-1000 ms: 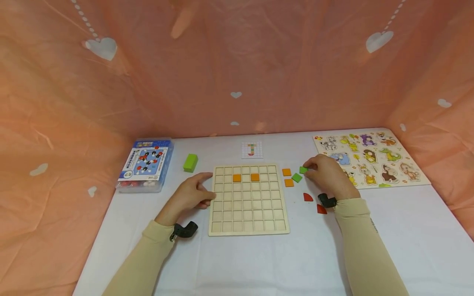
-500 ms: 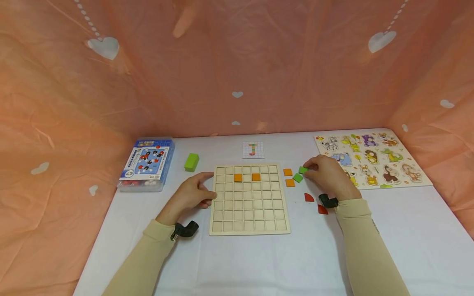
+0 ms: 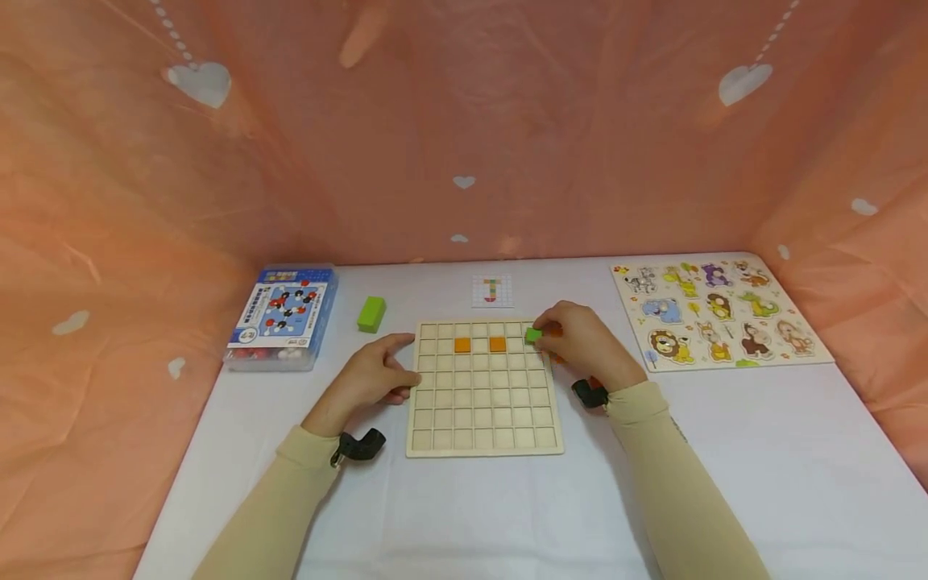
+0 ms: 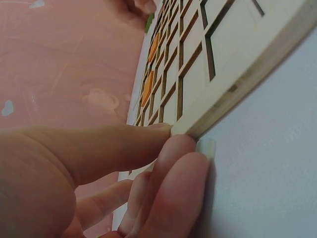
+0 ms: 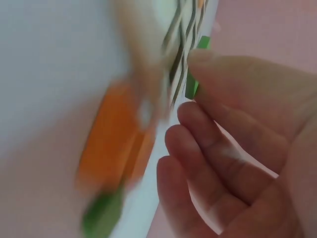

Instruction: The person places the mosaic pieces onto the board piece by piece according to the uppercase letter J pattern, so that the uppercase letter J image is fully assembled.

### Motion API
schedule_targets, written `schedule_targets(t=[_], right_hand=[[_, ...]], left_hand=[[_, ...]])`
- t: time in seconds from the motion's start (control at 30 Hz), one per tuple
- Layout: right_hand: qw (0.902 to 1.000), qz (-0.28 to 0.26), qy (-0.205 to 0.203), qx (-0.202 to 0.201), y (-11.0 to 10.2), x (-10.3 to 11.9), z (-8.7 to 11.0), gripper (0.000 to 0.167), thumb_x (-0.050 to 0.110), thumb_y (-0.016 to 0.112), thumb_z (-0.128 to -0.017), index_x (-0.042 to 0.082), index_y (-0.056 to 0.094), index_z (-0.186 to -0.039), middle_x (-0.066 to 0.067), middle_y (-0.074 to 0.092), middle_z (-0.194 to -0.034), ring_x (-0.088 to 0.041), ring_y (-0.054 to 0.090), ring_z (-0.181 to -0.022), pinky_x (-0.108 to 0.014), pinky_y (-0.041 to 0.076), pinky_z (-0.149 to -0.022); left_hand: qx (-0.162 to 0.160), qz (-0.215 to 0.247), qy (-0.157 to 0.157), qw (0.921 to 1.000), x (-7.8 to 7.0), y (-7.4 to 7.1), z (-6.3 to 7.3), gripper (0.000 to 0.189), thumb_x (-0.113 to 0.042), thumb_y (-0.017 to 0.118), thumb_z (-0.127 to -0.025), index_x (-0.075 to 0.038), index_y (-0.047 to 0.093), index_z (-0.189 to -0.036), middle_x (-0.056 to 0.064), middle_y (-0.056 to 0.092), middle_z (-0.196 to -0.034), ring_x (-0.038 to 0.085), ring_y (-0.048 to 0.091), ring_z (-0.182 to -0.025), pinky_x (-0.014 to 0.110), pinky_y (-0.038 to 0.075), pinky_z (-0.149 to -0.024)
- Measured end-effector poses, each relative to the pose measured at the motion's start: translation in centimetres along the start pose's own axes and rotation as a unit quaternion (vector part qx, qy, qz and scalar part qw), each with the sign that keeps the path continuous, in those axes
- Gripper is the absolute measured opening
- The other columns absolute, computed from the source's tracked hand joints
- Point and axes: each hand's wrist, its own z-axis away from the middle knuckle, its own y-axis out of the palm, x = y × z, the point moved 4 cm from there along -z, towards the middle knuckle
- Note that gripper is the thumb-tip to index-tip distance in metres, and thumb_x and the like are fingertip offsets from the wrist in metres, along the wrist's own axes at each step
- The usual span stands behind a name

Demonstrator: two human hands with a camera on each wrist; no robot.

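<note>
A pale wooden grid board (image 3: pixel 462 419) lies in the middle of the table, with orange square tiles (image 3: pixel 461 345) in two of its upper cells. My left hand (image 3: pixel 366 379) holds its left edge, thumb (image 4: pixel 143 143) at the rim and the lower fingers curled close by the side. Over the upper right corner of the board, my right hand (image 3: pixel 586 342) pinches a green square tile (image 3: pixel 533 335) between thumb and fingertips. Below that hand, the right wrist view shows blurred orange tiles (image 5: pixel 106 144) and another green tile (image 5: pixel 101 213) on the table.
A small card (image 3: pixel 493 291) with a coloured J pattern lies behind the board. At the left are a green block (image 3: pixel 371 314) and a boxed molecule model set (image 3: pixel 281 318). An animal puzzle board (image 3: pixel 714 342) lies at the right. An orange curtain encloses the table.
My right hand has moved left from beside the loose tiles to the board's upper right corner, carrying a green tile. The left hand stays at the board's left edge.
</note>
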Motion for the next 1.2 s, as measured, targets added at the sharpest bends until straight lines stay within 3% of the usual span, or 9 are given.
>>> schedule_targets(t=[0.2,0.37,0.8,1.2], right_hand=[[0.9982,0.005,-0.057,0.021,2.5,3.6,-1.8,0.021,0.016,0.079,-0.099,0.007,0.08,-0.118,-0.008,0.073,-0.116,-0.025,0.069,-0.106,-0.045,0.06,-0.1],[0.9957,0.019,-0.086,0.029,3.9,5.3,-2.3,0.022,0.017,0.08,-0.098,0.009,0.08,-0.119,-0.007,0.074,-0.117,-0.024,0.068,-0.107,-0.043,0.059,-0.102],[0.9948,0.041,-0.09,0.026,4.8,6.1,-2.5,0.021,0.016,0.08,-0.098,0.008,0.08,-0.118,-0.005,0.072,-0.115,-0.023,0.064,-0.103,-0.04,0.058,-0.1],[0.9939,0.053,-0.092,0.029,4.6,6.3,-2.4,0.023,0.017,0.08,-0.098,0.009,0.08,-0.12,-0.006,0.072,-0.116,-0.023,0.062,-0.1,-0.039,0.058,-0.096]], left_hand=[[-0.001,0.005,0.004,1.0,-0.1,0.0,0.0,0.081,-0.007,0.082,-0.093,-0.011,0.044,-0.164,0.012,0.068,-0.087,0.015,0.069,-0.066,0.028,0.065,-0.064],[0.0,0.008,0.002,1.0,-0.2,0.2,-0.1,0.081,-0.006,0.082,-0.093,-0.013,0.044,-0.164,0.012,0.069,-0.086,0.015,0.068,-0.065,0.028,0.065,-0.063],[-0.014,-0.006,-0.005,0.9999,0.3,0.0,0.1,0.08,-0.009,0.083,-0.093,-0.015,0.046,-0.163,0.011,0.066,-0.09,0.014,0.069,-0.067,0.028,0.065,-0.064],[-0.005,-0.006,0.001,1.0,-0.1,0.0,0.2,0.08,-0.011,0.083,-0.095,-0.014,0.044,-0.164,0.011,0.068,-0.088,0.015,0.069,-0.067,0.028,0.065,-0.064]])
